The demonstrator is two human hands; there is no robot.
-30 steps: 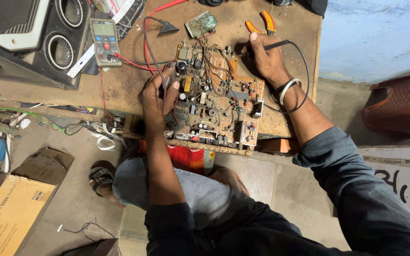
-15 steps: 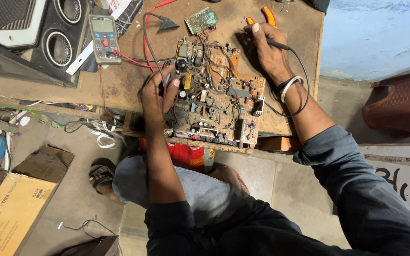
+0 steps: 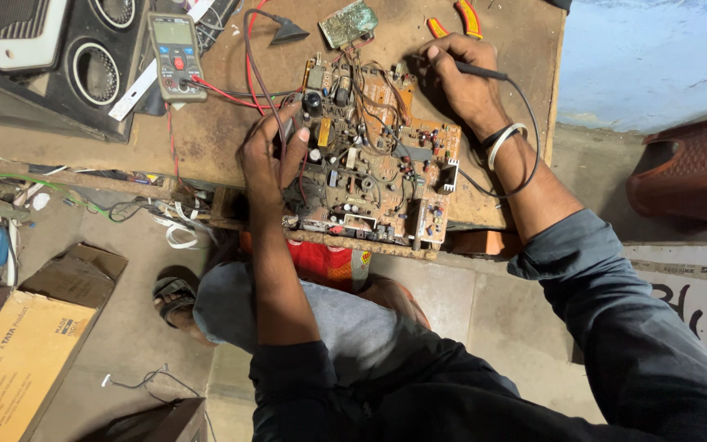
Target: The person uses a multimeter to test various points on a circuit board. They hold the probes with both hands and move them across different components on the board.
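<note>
Circuit board (image 3: 374, 155) unmoved on bench (image 3: 231, 131); left hand (image 3: 267, 155) still pinches red probe, right hand (image 3: 460, 78) has lifted black probe (image 3: 476, 71) off it.

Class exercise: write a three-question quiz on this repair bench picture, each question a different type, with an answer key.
1. True or false: the right hand holds a black probe.
2. The left hand rests on: A) the circuit board B) the meter C) the cardboard box
3. Fill in: the pliers have ___ handles.

Key: 1 true; 2 A; 3 orange.
</note>
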